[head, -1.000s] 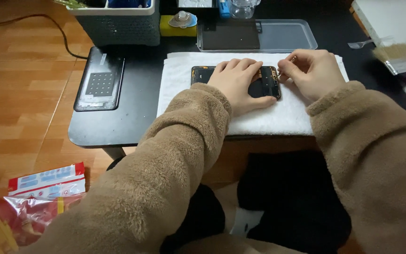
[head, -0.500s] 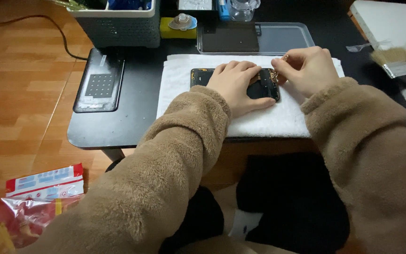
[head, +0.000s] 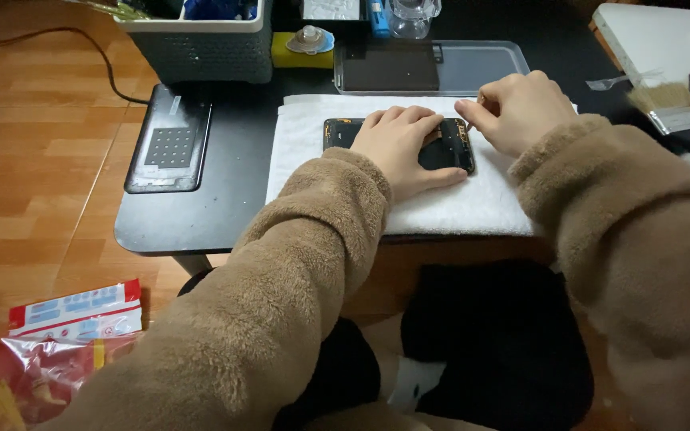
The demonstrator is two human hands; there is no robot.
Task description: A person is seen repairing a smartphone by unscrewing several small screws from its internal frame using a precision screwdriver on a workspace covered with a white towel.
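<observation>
An opened black phone body (head: 339,132) lies on a white towel (head: 457,203) spread over a low black table (head: 193,223). My left hand (head: 405,148) lies flat across the phone and presses it down. My right hand (head: 517,112) is at the phone's right end, thumb and forefinger pinched on a thin tool whose tip touches the phone's top right corner. The tool is mostly hidden by the fingers.
A clear plastic tray (head: 473,68) holding a dark panel sits behind the towel. A grey device with a small grid (head: 171,148) lies at the table's left. A grey basket (head: 201,44), a yellow sponge (head: 305,48), a brush (head: 672,112) at right, and a red bag (head: 49,351) on the floor.
My right hand has lifted slightly and shifted left toward the phone's top right corner. My left hand stays pressed on the phone.
</observation>
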